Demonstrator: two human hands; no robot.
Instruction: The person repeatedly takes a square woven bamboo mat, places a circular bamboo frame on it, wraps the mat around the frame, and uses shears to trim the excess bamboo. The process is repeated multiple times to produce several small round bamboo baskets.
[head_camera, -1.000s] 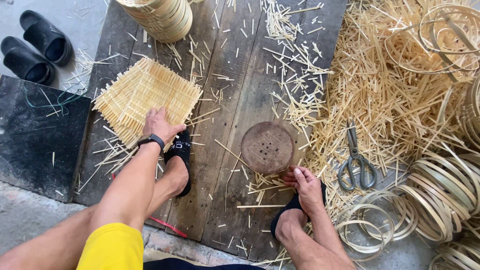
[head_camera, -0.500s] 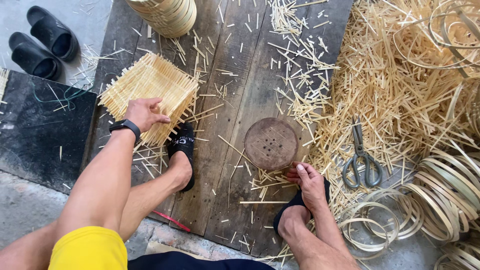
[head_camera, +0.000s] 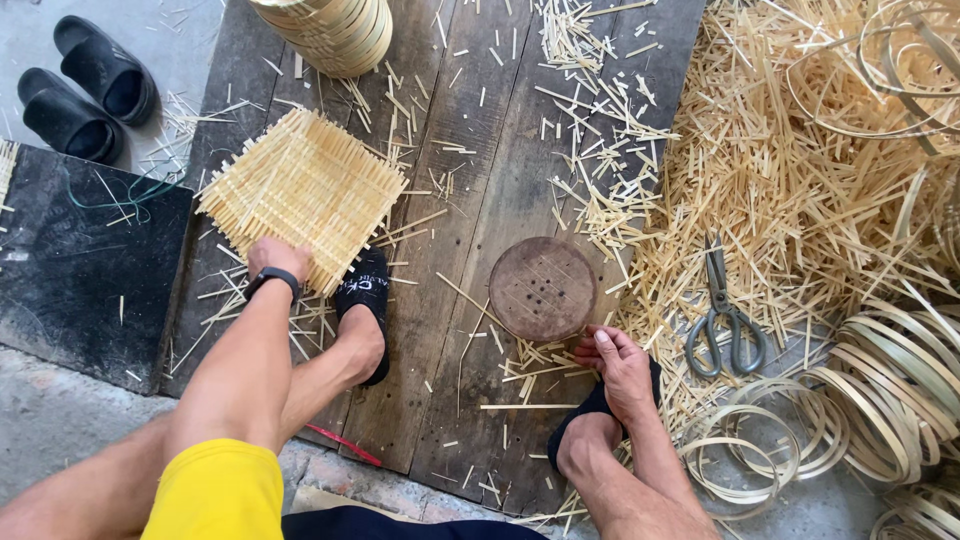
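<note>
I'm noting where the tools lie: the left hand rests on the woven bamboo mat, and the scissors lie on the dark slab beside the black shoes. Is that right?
Not quite. The left hand does rest on the woven bamboo mat, but the scissors lie among the loose bamboo strips on the right, far from the black shoes. The head view shows this.

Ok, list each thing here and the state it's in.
Left hand: resting on the mat's near edge.
Woven bamboo mat: flat on the planks, ends untrimmed.
Right hand: fingers at the disc's near rim.
Round disc: lying flat.
Scissors: closed, lying among the cuttings.
Black slippers: off, side by side.
</note>
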